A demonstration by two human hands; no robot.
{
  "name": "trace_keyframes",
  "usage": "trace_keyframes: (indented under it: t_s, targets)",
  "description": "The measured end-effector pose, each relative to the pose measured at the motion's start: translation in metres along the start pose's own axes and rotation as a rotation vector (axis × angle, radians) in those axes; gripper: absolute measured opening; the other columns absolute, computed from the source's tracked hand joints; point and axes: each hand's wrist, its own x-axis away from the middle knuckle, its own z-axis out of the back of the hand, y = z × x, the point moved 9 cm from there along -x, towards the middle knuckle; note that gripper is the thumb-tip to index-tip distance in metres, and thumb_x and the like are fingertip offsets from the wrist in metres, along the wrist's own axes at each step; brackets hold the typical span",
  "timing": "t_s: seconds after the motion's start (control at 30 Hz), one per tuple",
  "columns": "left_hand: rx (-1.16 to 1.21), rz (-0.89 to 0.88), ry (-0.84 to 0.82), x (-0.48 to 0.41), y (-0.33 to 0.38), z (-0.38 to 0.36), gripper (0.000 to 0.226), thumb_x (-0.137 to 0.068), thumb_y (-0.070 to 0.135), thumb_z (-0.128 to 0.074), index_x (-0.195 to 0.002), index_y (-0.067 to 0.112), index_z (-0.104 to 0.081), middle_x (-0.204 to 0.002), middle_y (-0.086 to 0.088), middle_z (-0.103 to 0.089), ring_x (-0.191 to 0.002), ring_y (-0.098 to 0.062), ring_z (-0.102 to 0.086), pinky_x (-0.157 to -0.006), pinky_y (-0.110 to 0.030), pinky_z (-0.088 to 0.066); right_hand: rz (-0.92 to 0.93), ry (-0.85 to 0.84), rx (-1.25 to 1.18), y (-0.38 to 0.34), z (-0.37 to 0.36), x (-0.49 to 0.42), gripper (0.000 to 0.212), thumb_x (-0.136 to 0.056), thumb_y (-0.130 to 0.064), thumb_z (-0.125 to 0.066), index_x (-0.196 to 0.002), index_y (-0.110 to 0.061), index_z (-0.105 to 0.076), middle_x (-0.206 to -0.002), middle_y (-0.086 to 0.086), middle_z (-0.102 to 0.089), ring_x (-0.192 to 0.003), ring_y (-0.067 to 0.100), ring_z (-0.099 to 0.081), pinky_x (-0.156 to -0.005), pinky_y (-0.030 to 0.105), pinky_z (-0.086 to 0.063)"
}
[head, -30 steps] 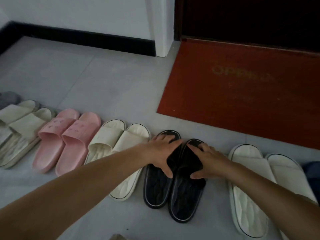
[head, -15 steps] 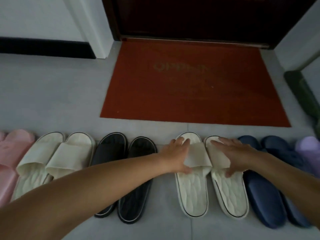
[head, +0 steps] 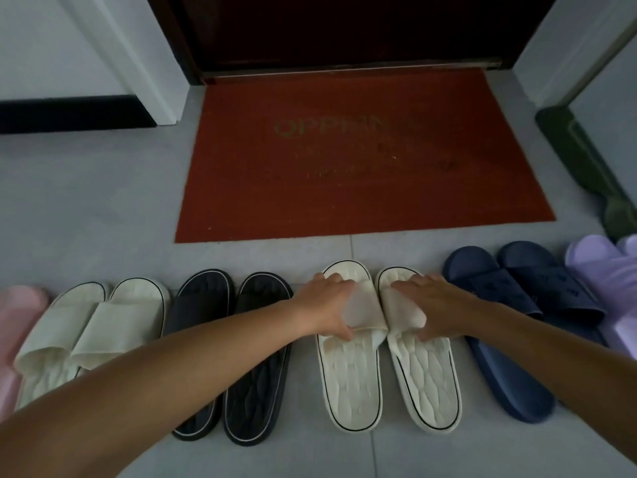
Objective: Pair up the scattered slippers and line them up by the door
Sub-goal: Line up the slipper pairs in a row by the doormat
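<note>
A row of paired slippers lies on the grey floor in front of the red doormat (head: 362, 188). My left hand (head: 324, 305) grips the strap of the left cream slipper (head: 351, 384), fingers over its front edge and thumb at its rear edge. My right hand (head: 437, 308) holds the strap of the right cream slipper (head: 427, 384) the same way. The two cream slippers lie side by side, toes toward the door (head: 344, 25). Left of them are a black pair (head: 255, 391), another cream pair (head: 86, 326) and a pink slipper (head: 17, 315). A navy pair (head: 510, 374) and a lilac pair (head: 606, 270) lie to the right.
The dark door stands behind the mat, with white door frames on both sides. A black skirting board (head: 69, 112) runs along the left wall. A dark green base (head: 586, 160) runs along the right wall, close to the lilac slippers.
One second ago my hands were on the black pair; both moved right onto the cream pair. Since half a second ago they stay on its straps and the view has shifted slightly.
</note>
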Motion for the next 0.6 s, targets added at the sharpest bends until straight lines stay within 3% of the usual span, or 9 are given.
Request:
trace_keyframes:
  t_s: [0.2, 0.6]
  targets:
    - [0.015, -0.027, -0.017, 0.010, -0.009, -0.009, 0.081, -0.068, 0.046, -0.073, -0.135, 0.019, -0.038, -0.130, -0.004, -0.046, -0.116, -0.030, -0.040, -0.096, -0.043, -0.043, -0.007, -0.021, 0.006, -0.013, -0.001, 0.006, 0.102, -0.068, -0.051, -0.073, -0.148, -0.025, -0.015, -0.140, -0.002, -0.035, -0.127, 0.024, -0.030, -0.103, 0.040, -0.039]
    - [0.007, -0.032, -0.047, 0.009, -0.008, -0.014, 0.080, -0.067, 0.045, -0.073, -0.134, 0.020, -0.038, -0.127, -0.004, -0.046, -0.114, -0.029, -0.041, -0.094, -0.044, -0.045, -0.047, -0.001, 0.014, -0.010, 0.001, 0.010, 0.101, -0.070, -0.048, -0.073, -0.148, -0.026, -0.013, -0.138, -0.002, -0.033, -0.129, 0.024, -0.027, -0.098, 0.041, -0.044]
